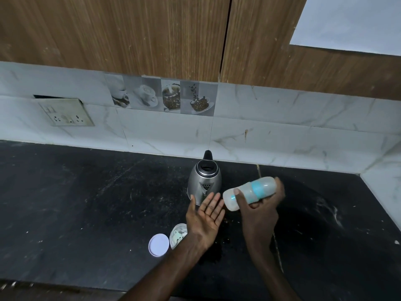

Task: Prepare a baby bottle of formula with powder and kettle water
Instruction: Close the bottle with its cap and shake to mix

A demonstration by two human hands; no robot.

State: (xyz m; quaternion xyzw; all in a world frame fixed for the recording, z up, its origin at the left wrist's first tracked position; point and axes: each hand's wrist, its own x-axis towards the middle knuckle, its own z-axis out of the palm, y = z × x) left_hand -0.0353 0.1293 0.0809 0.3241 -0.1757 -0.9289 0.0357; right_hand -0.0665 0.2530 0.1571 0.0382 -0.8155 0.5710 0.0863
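My right hand [259, 210] grips a baby bottle [249, 193] with a teal ring and a clear cap, held almost on its side above the black counter; the bottle looks slightly blurred. My left hand [206, 216] is open, palm up, fingers spread, just left of the bottle's base and apart from it. Behind both hands a steel kettle [204, 179] with a black lid stands on the counter. The open formula container [176, 234] sits near my left wrist, partly hidden by it, with its white lid [158, 245] lying flat beside it.
The black stone counter [86, 203] runs to a marble-tiled backsplash [282, 135]. A wall socket plate [66, 111] sits at the left, and wooden cabinet doors [130, 33] hang overhead. Small dark specks lie on the counter under my hands.
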